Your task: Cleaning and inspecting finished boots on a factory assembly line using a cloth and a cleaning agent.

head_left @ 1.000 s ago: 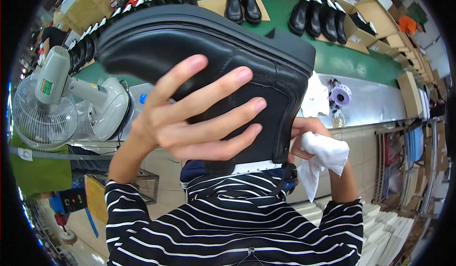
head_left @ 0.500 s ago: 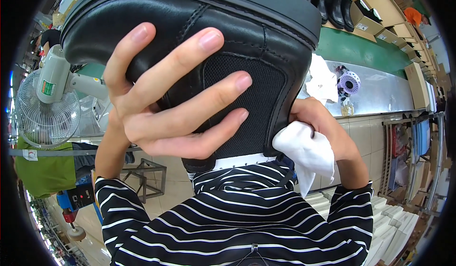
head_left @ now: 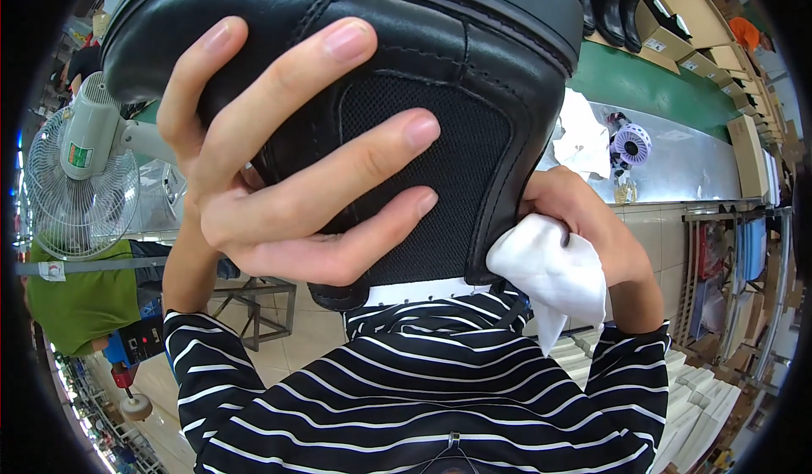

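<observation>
A black ankle boot (head_left: 423, 153) with an elastic side panel fills the upper middle, held up close, its sole uppermost and its toe to the left. My left hand (head_left: 279, 161) grips it from the left, fingers spread across the side panel and vamp; the thumb is hidden behind. On the right, my right hand (head_left: 584, 220) is closed on a white cloth (head_left: 550, 267) beside the back edge of the boot. The cloth bunches against the boot near its opening and hangs below the hand. Those fingertips are mostly hidden.
A metal-topped bench (head_left: 685, 165) with a green strip lies beyond, bearing white crumpled material (head_left: 582, 140) and a small purple fan (head_left: 631, 145). Black boots (head_left: 611, 9) and cardboard boxes (head_left: 668, 34) stand far right. A large fan (head_left: 85, 169) is at left, a metal stool (head_left: 269, 313) below it.
The boot has come slightly closer and shifted a little up and left, with my left hand still on it. The right hand and cloth have barely moved.
</observation>
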Demonstrator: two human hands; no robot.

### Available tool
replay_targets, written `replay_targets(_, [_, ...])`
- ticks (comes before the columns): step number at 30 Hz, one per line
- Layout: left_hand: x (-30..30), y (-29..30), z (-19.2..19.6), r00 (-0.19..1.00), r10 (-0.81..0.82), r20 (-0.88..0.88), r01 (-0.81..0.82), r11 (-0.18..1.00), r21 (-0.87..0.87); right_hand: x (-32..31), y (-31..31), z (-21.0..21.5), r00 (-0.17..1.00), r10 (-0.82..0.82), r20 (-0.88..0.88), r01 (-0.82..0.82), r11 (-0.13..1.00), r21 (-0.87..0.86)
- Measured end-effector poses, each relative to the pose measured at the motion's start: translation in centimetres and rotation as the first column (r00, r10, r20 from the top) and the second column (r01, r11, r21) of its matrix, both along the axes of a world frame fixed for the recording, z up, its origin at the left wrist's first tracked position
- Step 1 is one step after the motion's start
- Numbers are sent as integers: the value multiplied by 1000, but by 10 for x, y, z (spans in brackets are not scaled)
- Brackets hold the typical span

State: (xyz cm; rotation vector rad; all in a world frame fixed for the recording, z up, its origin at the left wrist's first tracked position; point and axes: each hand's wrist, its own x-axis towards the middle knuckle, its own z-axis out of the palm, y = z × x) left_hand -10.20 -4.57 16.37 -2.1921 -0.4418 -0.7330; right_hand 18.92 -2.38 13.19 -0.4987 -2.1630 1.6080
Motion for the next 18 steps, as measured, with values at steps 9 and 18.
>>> replay_targets(9, [-12,-8,3,995,52,-80,-53,999,-2,-8,2,10,996,19,89,-19,1000,-2])
replay_targets(18, [-8,-9,-9,999,12,51,-9,997,-71,-8,12,-3,994,71,85,-70,998,-10])
